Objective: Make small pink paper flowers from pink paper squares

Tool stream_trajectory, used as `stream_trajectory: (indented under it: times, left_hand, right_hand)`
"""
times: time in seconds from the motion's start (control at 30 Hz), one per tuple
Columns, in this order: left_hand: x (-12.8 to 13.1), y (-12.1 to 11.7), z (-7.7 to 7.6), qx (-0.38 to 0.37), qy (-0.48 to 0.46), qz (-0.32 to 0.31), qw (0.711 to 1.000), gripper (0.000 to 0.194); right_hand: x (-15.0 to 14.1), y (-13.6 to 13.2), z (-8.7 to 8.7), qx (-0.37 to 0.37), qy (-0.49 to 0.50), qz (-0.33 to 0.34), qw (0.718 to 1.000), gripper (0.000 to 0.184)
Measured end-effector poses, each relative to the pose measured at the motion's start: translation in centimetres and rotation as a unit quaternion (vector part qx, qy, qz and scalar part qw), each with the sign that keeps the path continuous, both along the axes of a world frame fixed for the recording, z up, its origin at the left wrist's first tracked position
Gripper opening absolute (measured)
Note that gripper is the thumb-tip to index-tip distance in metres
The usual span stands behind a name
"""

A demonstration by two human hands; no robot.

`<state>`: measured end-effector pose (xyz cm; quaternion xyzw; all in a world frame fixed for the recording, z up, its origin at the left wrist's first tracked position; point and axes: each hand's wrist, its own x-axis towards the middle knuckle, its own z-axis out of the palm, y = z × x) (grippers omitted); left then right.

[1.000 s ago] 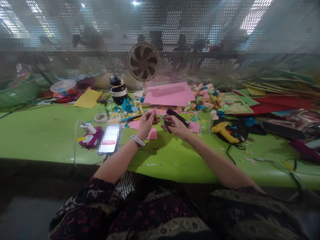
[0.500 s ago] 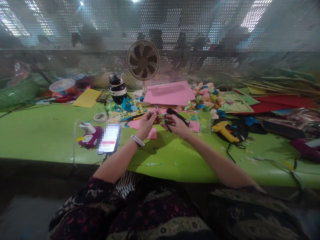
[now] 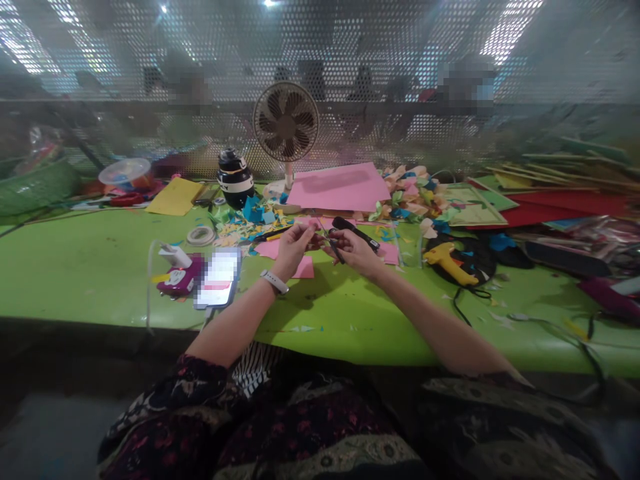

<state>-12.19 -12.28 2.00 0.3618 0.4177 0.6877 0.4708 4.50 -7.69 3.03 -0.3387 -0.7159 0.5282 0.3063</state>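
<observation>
My right hand (image 3: 354,253) is closed around a pair of dark-handled scissors (image 3: 337,252), with the blades pointing up and left toward my other hand. My left hand (image 3: 294,248), with a white watch on the wrist, pinches a small piece of pink paper (image 3: 313,225) close to the blades; the fingers cover most of it. Both hands are just above the green table. Beneath and around them lie a pink paper square (image 3: 303,267) and other pink sheets. A black tube-shaped object (image 3: 356,233) lies just behind my right hand.
At the back stand a fan (image 3: 287,123), a black bottle (image 3: 235,179) and a large pink sheet (image 3: 340,187). Paper scraps (image 3: 233,230) are scattered nearby. To the left are a phone (image 3: 219,277) and a purple power adapter (image 3: 180,277); a yellow glue gun (image 3: 450,263) lies right.
The scissor blades have shifted slightly at my left fingertips, and less of their length shows now. Both arms stay in nearly the same place.
</observation>
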Motion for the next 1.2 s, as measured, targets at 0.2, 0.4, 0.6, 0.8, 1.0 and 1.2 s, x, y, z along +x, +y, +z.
stream_trajectory:
  times: [0.2, 0.4, 0.6, 0.8, 1.0, 1.2]
  left_hand:
    - [0.0, 0.0, -0.1, 0.005, -0.018, -0.008, 1.000, 0.035]
    - [-0.1, 0.1, -0.2, -0.004, -0.022, -0.006, 1.000, 0.035]
    - [-0.1, 0.2, -0.1, -0.003, -0.027, 0.005, 1.000, 0.033]
    - [-0.3, 0.3, -0.2, 0.003, -0.033, 0.024, 0.999, 0.037]
    - [-0.3, 0.1, 0.1, 0.015, -0.028, -0.004, 1.000, 0.041]
    - [-0.2, -0.1, 0.1, 0.016, -0.025, -0.022, 0.999, 0.044]
  right_hand:
    - [0.0, 0.1, -0.3, -0.001, 0.014, -0.007, 1.000, 0.057]
    - [-0.2, 0.2, -0.6, 0.009, 0.024, -0.012, 1.000, 0.060]
    - [-0.2, 0.2, -0.7, 0.020, 0.022, -0.015, 0.999, 0.062]
    - [0.0, -0.1, -0.1, 0.020, 0.012, 0.001, 1.000, 0.058]
    - [0.2, -0.1, 0.5, -0.001, 0.009, 0.014, 1.000, 0.057]
    - [0.4, -0.1, 0.7, 0.005, 0.011, 0.022, 1.000, 0.053]
